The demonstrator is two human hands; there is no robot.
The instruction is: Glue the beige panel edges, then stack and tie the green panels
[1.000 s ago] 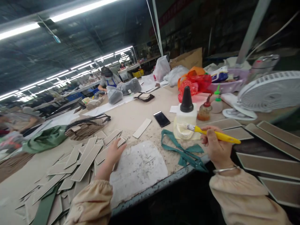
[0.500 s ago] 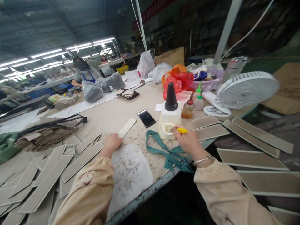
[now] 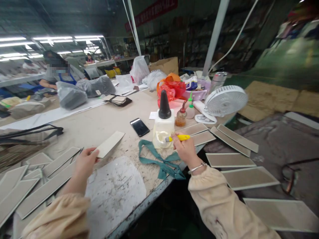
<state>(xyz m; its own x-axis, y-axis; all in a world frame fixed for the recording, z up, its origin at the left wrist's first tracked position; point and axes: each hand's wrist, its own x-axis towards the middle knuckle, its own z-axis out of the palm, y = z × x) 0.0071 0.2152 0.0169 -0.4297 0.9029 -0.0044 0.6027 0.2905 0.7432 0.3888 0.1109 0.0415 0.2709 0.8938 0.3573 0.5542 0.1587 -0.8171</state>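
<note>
My left hand [image 3: 84,162] pinches one end of a pale rectangular strip [image 3: 109,144] and holds it lifted just above the table, over a stained white work mat [image 3: 117,189]. My right hand [image 3: 183,148] grips a yellow-handled brush [image 3: 178,138], its bristles at the cut-open front of a white glue jug [image 3: 163,127] with a black cone cap. A teal ribbon [image 3: 159,161] lies between the mat and the jug. Several more pale strips [image 3: 47,172] are piled to the left of my left hand.
A black phone [image 3: 140,127] lies behind the jug. A small white fan [image 3: 225,101], small bottles [image 3: 181,117] and a red bag [image 3: 171,90] stand at the right. Glued strips [image 3: 230,160] lie spread on the right. Another person [image 3: 58,73] works at the far left, behind grey bags.
My left hand picked the pale strip off the table and drew it toward the mat. My right hand stayed at the jug opening with the brush. The view swung to the right.
</note>
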